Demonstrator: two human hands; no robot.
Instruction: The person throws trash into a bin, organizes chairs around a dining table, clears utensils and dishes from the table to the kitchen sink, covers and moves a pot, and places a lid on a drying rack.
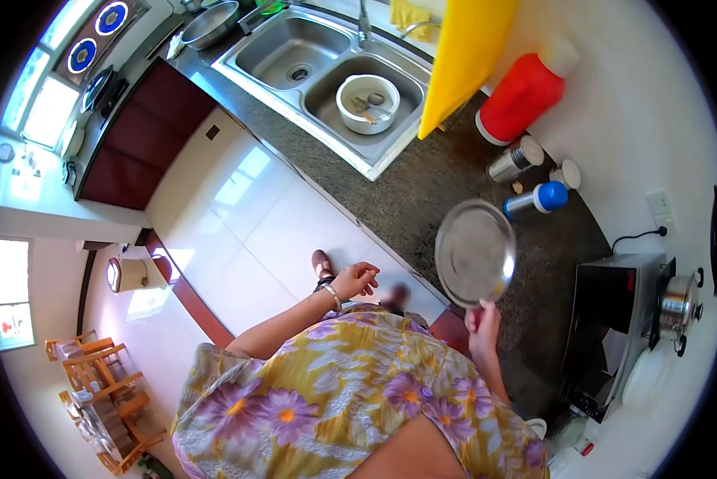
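A round metal plate (476,254) is gripped at its near rim by my right hand (483,321), thumb on top. The plate is over the dark countertop, and I cannot tell whether it rests on it. My left hand (356,280) is in front of my body, above the floor, with loosely bent fingers and nothing in it. A bracelet circles that wrist. Just beyond the plate stands a flask with a blue lid (548,196).
A double steel sink (294,52) holds a white pot (368,104) with utensils inside. Along the wall are a red thermos (522,97), a metal canister (516,160) and a yellow hanging sheet (462,60). At right, a microwave (610,319) carries a steel pot (677,306).
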